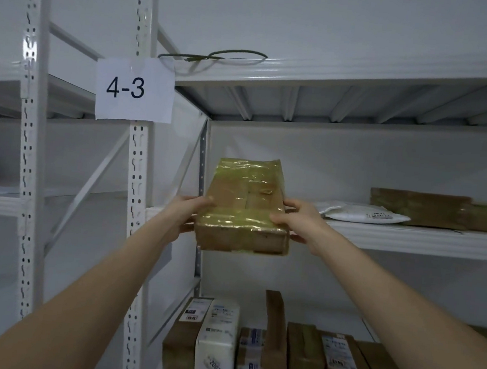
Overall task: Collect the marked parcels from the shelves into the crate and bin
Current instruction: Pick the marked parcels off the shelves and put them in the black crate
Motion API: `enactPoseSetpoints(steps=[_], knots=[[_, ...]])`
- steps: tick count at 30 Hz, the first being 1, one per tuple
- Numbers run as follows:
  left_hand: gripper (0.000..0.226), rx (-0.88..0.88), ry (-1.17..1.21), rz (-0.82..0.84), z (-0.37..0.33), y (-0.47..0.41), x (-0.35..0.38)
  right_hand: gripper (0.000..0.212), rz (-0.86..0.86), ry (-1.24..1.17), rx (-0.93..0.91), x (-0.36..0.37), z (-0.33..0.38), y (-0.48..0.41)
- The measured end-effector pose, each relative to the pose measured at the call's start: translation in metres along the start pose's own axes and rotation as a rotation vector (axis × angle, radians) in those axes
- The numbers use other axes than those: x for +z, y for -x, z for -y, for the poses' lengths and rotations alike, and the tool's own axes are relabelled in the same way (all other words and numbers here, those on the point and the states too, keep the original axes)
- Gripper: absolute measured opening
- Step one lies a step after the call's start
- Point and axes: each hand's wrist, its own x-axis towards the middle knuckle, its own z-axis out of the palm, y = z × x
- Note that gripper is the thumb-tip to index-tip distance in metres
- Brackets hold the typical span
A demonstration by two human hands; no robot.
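Hands apart: left hand (pixel 187 213) and right hand (pixel 298 222) clamp opposite sides of one tape-wrapped parcel (pixel 244 208), held in the air at the front edge of the middle shelf (pixel 395 236).
Step in hand, as judged: the pick from the bay under sign "4-3" (pixel 135 89). The next move calls for a level carry to crate or bin, neither in view. No mark on the parcel is legible, fingers beneath it are hidden, and the lower boxes (pixel 303 356) are cut off by the frame.

A brown parcel (pixel 244 211) wrapped in yellowish glossy tape, white shelving (pixel 395 236), black "4-3" on a white sign (pixel 135 89).
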Motion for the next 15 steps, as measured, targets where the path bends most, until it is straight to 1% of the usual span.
enactPoseSetpoints(steps=[1,4,6,8,10,13,14,15], knots=[[0.036,-0.006,-0.002,0.005,0.002,0.01,0.005,0.054,-0.017,0.012,-0.004,-0.005,-0.004,0.008],[0.042,0.018,-0.042,0.014,0.009,0.035,0.019,0.064,-0.054,-0.004,-0.016,-0.019,-0.016,0.029],[0.044,0.041,-0.04,0.023,0.012,0.055,0.026,0.071,-0.062,-0.051,0.005,-0.028,-0.021,0.044],[0.05,0.066,-0.014,0.035,0.016,0.074,0.03,0.074,-0.066,-0.144,0.039,-0.037,-0.027,0.059],[0.059,0.099,-0.02,0.042,0.025,0.092,0.032,0.068,-0.088,-0.24,0.1,-0.044,-0.033,0.072],[0.071,0.124,-0.047,0.044,0.039,0.115,0.04,0.039,-0.107,-0.354,0.193,-0.053,-0.039,0.093],[0.073,0.134,-0.031,0.048,0.041,0.122,0.045,0.037,-0.105,-0.364,0.209,-0.056,-0.041,0.1],[0.073,0.144,-0.005,0.049,0.043,0.129,0.05,0.039,-0.102,-0.376,0.222,-0.059,-0.045,0.105]])
